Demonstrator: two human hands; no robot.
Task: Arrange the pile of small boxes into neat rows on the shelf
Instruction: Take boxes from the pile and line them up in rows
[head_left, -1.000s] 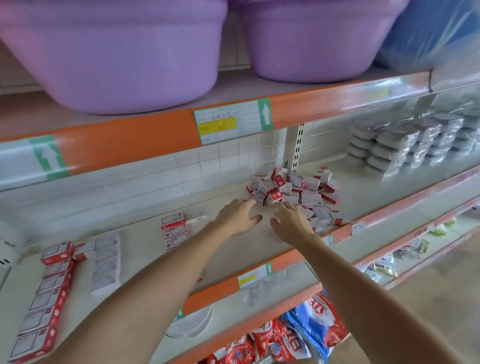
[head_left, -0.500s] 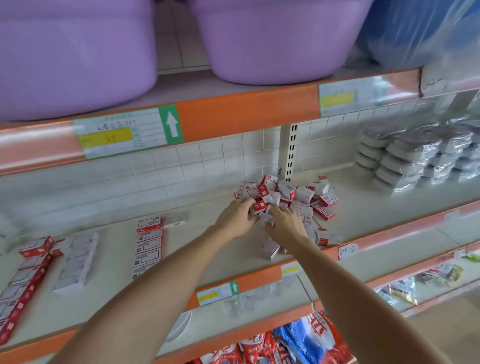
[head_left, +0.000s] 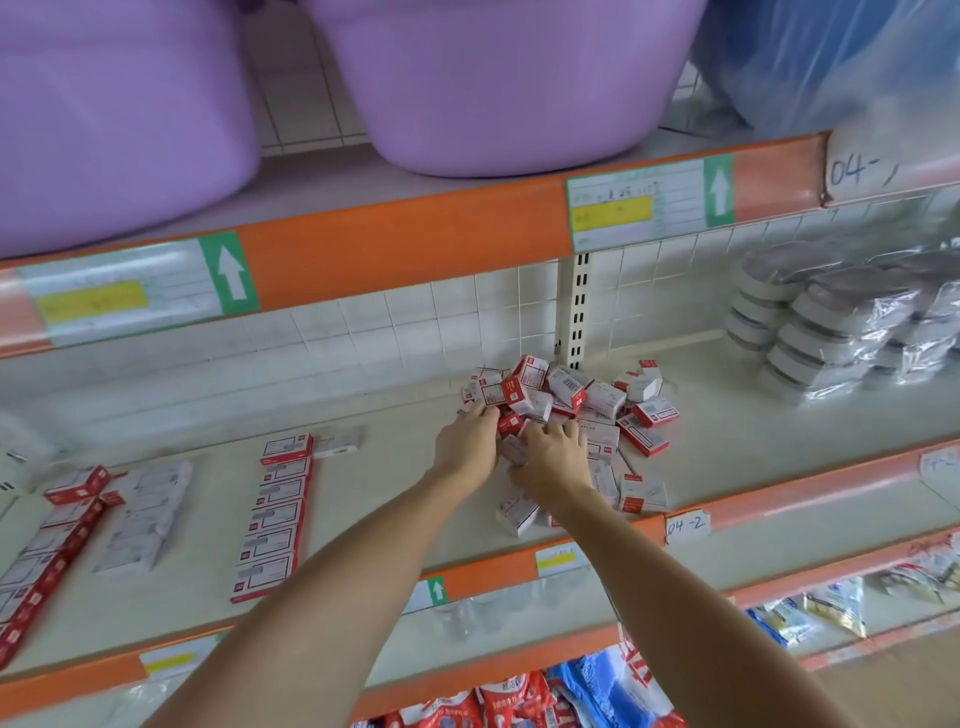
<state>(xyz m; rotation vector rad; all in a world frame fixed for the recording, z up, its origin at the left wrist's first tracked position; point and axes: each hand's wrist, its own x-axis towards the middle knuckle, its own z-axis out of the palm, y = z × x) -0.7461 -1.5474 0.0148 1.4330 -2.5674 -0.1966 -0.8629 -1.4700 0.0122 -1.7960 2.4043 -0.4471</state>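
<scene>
My left hand (head_left: 467, 444) and right hand (head_left: 557, 457) reach into the near edge of the pile of small boxes (head_left: 571, 410) on the shelf (head_left: 395, 499), fingers curled among boxes; whether either grip has closed on one I cannot tell. Left, a finished row (head_left: 272, 514).

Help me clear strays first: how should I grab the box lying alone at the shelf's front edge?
Pinch the stray box across its two long sides, coming from above; it lies flat, apart from the pile, with both sides exposed.
</scene>
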